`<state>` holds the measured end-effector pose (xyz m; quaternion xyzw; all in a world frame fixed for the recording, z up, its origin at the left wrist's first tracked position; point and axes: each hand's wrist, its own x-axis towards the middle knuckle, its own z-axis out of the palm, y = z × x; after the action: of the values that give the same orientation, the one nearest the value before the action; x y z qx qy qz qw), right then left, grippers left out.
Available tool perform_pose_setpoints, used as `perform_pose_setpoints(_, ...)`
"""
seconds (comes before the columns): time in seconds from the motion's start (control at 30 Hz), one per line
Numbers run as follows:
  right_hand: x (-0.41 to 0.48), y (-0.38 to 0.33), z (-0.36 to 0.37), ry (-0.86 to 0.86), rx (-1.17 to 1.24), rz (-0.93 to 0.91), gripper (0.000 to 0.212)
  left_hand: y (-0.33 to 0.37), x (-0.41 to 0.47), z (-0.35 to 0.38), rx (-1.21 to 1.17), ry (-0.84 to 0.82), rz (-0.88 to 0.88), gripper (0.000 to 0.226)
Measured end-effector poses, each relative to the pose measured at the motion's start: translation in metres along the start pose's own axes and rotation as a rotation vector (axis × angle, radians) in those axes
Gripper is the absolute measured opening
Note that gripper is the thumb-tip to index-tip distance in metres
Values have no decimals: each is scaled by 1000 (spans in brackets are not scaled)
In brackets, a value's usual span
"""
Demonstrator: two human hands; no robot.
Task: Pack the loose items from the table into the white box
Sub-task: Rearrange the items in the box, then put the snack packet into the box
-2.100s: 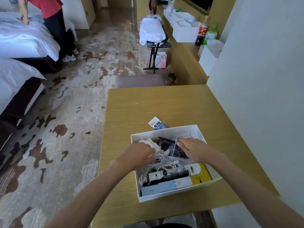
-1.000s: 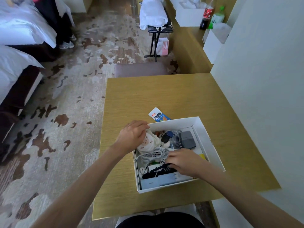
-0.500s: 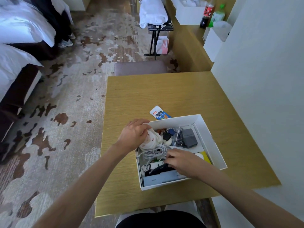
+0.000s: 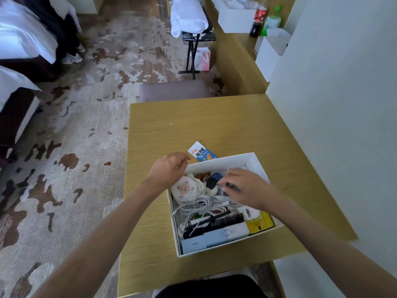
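Left hand (image 4: 169, 172) is at the far left corner of the white box (image 4: 217, 166), fingers curled right by the rim, though whether they grip it can't be made out. Right hand (image 4: 247, 188) hovers low over the far side of the box, fingertips bent down on something dark and blurred; gripping or not, can't tell. The box is packed: a cream pouch (image 4: 184, 189) with a bear face, a tangle of white cable (image 4: 199, 205), a black comb (image 4: 227, 219), a yellow packet (image 4: 260, 222) near right. One blue-and-white sachet (image 4: 202, 152) lies on the counter (image 4: 214, 125), just behind the box's far wall
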<state>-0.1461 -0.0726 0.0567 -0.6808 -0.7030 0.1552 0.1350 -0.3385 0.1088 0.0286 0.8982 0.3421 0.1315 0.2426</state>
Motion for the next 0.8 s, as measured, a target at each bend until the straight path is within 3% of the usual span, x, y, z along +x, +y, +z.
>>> perform_pose_setpoints(0.13, 22, 23, -17, 31, 20, 77, 22, 3, 31, 4, -77, -127, -161, 26)
perform_pose_setpoints(0.27, 56, 51, -22, 51, 234, 162, 17, -6, 64, 18, -85, -255, -247, 24)
perform_pose_setpoints(0.4, 103, 83, -14, -87, 263, 286, 18, -17, 108, 43, 84, -423, -129, 38)
perform_pose_setpoints(0.53, 139, 112, 2, -378, 223, 454, 24, -33, 148, 72, 486, -523, 194, 61)
perform_pose_setpoints(0.6, 150, 125, 8, -430, 240, 483, 23, -40, 163, 84, 615, -556, 289, 69)
perform_pose_setpoints(0.7, 161, 137, 15, -408, 238, 479, 32, -47, 178, 94, 641, -580, 253, 70)
perform_pose_setpoints(0.8, 168, 143, 20, -371, 236, 405, 54, -51, 179, 93, 497, -547, 228, 49)
